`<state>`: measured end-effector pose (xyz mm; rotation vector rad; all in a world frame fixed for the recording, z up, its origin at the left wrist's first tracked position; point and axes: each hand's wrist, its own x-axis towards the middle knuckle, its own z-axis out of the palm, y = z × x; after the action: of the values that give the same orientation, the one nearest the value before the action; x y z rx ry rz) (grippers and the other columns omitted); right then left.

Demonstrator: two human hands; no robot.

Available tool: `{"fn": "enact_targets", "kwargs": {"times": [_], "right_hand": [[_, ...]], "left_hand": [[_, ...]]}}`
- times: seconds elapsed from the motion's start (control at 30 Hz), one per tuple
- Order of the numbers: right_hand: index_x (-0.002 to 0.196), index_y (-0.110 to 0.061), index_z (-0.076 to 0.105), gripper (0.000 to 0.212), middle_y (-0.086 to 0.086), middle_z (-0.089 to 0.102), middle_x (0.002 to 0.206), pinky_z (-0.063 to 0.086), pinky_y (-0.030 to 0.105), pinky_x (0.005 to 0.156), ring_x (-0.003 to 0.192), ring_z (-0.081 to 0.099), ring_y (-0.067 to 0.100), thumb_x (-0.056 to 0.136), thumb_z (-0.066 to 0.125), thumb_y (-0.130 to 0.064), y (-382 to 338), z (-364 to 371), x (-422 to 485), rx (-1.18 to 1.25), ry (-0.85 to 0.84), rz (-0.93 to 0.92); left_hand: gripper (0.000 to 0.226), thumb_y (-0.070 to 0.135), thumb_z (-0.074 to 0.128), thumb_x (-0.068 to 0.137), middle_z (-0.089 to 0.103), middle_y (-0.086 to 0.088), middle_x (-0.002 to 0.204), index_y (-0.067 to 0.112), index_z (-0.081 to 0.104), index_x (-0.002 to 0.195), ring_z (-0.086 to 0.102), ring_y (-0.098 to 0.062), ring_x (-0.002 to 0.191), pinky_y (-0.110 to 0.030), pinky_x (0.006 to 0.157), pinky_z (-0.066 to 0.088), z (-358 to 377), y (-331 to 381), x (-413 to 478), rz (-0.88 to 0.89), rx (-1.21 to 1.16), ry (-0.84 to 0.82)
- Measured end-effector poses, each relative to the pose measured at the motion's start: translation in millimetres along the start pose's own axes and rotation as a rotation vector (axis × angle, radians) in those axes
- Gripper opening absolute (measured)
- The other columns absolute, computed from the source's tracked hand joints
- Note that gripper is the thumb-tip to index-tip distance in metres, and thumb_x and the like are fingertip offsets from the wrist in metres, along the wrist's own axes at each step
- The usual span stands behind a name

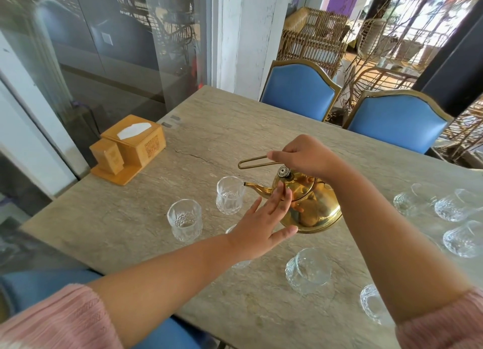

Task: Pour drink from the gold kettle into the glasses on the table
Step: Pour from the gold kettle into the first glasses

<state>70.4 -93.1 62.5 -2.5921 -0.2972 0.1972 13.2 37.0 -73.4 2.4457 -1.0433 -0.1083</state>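
R hand (pixel 305 156) is curled round the thin wire handle (pixel 252 162) of the gold kettle (pixel 313 207), gripping it from above w/ the thumb laid along the wire. L hand (pixel 264 222) is flat w/ fingers straight. Its fingertips (pixel 283 192) rest on the kettle's shoulder just below the lid knob (pixel 284 171), thumb stretched out near the base, nothing in its grasp.

Kettle is mid-table, tipped toward its spout (pixel 257 188); can't tell if the base is off the table (pixel 235 129). Spout tip is right at the rim of the 1st glass (pixel 230 199), which stands upright. The 2nd glass (pixel 184 220), also upright, stands to the left & nearer, apart from the 1st. A 3rd glass (pixel 241 263) is mostly hidden under the L wrist.

Near the R forearm is a 4th glass (pixel 307 270), and a 5th glass (pixel 371 303) sits at the near edge. A cluster of glasses (pixel 454 207) is at far right (all look tilted, can't tell if that's the wide lens).

Far-left corner has a wooden tissue box (pixel 133 142). Two blue chairs (pixel 299 90) stand behind the far edge.
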Motion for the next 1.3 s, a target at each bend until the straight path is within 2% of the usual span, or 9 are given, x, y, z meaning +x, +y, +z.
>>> {"fn": "enact_targets", "kwargs": {"times": [0.67, 0.93, 1.13, 1.3], "right_hand": [[0.048, -0.011, 0.037, 0.055, 0.000, 0.027, 0.046, 0.025, 0.026, 0.049, 0.042, 0.023, 0.012, 0.092, 0.052, -0.040, -5.5, -1.1, -3.3, -0.046, -0.013, -0.009], [0.048, -0.012, 0.037, 0.055, 0.000, 0.028, 0.046, 0.026, 0.029, 0.051, 0.042, 0.024, 0.013, 0.092, 0.053, -0.041, -1.0, 0.5, -3.5, -0.038, -0.002, -0.022], [0.047, -0.011, 0.037, 0.055, 0.001, 0.027, 0.046, 0.025, 0.029, 0.051, 0.042, 0.023, 0.013, 0.090, 0.056, -0.040, 14.5, -4.1, -2.9, 0.082, 0.046, 0.014], [0.046, -0.013, 0.036, 0.054, -0.002, 0.030, 0.043, 0.027, 0.019, 0.044, 0.035, 0.023, 0.007, 0.088, 0.060, -0.037, 38.1, -12.8, -12.2, 0.320, 0.106, 0.098]], "left_hand": [[0.077, 0.065, 0.007, 0.084, -0.039, 0.005, 0.145, 0.025, -0.027, 0.141, -0.019, -0.007, 0.143, -0.027, 0.111, -0.014, -0.4, 3.2, -0.7, 0.007, 0.011, 0.012], [0.078, 0.064, 0.007, 0.085, -0.042, 0.006, 0.143, 0.024, -0.027, 0.142, -0.021, -0.006, 0.142, -0.026, 0.112, -0.016, 0.7, 1.6, -0.6, 0.003, 0.021, -0.002], [0.076, 0.063, 0.009, 0.086, -0.040, 0.006, 0.145, 0.026, -0.027, 0.141, -0.021, -0.006, 0.142, -0.028, 0.113, -0.015, 0.0, 1.1, 5.3, 0.009, 0.034, -0.023], [0.075, 0.064, 0.007, 0.085, -0.030, 0.005, 0.153, 0.028, -0.022, 0.144, -0.020, -0.004, 0.143, -0.027, 0.114, -0.015, -6.6, 4.2, 14.2, 0.021, 0.062, -0.076]]}}
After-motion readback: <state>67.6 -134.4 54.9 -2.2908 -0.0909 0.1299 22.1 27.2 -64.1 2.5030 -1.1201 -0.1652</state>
